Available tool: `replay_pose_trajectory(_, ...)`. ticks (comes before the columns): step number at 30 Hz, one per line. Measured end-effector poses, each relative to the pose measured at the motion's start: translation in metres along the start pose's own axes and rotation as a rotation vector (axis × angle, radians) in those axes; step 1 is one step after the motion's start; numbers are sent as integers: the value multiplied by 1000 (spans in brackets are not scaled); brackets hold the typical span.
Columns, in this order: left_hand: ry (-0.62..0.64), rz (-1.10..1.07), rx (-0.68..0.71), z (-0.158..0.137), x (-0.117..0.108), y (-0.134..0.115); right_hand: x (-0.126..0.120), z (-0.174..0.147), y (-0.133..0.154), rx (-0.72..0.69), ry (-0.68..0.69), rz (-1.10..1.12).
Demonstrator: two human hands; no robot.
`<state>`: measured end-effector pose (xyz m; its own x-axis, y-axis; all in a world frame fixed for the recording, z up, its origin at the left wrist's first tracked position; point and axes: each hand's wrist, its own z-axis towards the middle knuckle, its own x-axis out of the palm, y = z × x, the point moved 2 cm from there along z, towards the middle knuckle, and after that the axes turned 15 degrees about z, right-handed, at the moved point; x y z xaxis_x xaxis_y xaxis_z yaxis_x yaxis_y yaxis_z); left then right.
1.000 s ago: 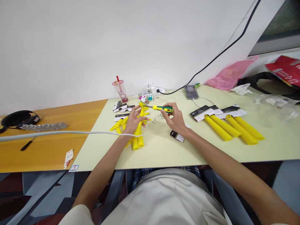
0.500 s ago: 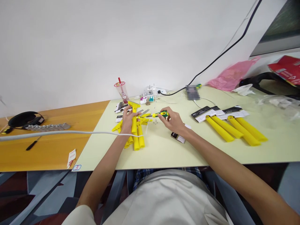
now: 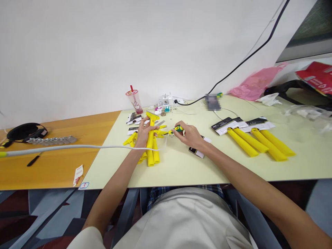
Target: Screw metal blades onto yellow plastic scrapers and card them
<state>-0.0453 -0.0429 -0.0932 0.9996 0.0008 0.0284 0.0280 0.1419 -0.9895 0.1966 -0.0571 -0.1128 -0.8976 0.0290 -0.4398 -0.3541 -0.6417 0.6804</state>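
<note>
My left hand point(image 3: 143, 133) is closed around the handle of a yellow scraper point(image 3: 150, 138), its wide head tilted up towards the wall. Beneath it lie several more yellow scrapers point(image 3: 156, 152) in a loose pile, partly hidden by the hand. In my right hand point(image 3: 190, 135) is a green-and-yellow screwdriver point(image 3: 177, 129), its tip pointing left and low over the table near the pile. Small metal pieces point(image 3: 171, 135) lie just below the screwdriver; they are too small to make out. Flat metal blades point(image 3: 161, 123) rest behind the pile.
Packaged yellow scrapers point(image 3: 272, 147) lie at the right. A drink cup point(image 3: 135, 102) and a power strip point(image 3: 166, 100) stand by the wall. A white cable point(image 3: 77, 147) crosses the view before my left forearm. Black headphones point(image 3: 24, 133) rest on the orange table.
The scraper in my left hand has turned more upright, its head shifting right. My right hand has lowered the screwdriver slightly, its tip now nearer the table.
</note>
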Motion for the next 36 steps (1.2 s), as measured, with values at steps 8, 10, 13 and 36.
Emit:
replay_pose_trajectory(8,64,-27,16,-2,2,-3,2,-1,0,10,6,7)
replay_pose_trajectory(10,67,-39,15,-2,1,-4,2,-1,0,11,10,9)
replay_pose_trajectory(13,83,-48,-28,-4,-1,-7,2,-1,-1,11,6,2)
replay_pose_trajectory(36,122,-254,-144,-8,1,-14,-7,1,5,-22,-213,132)
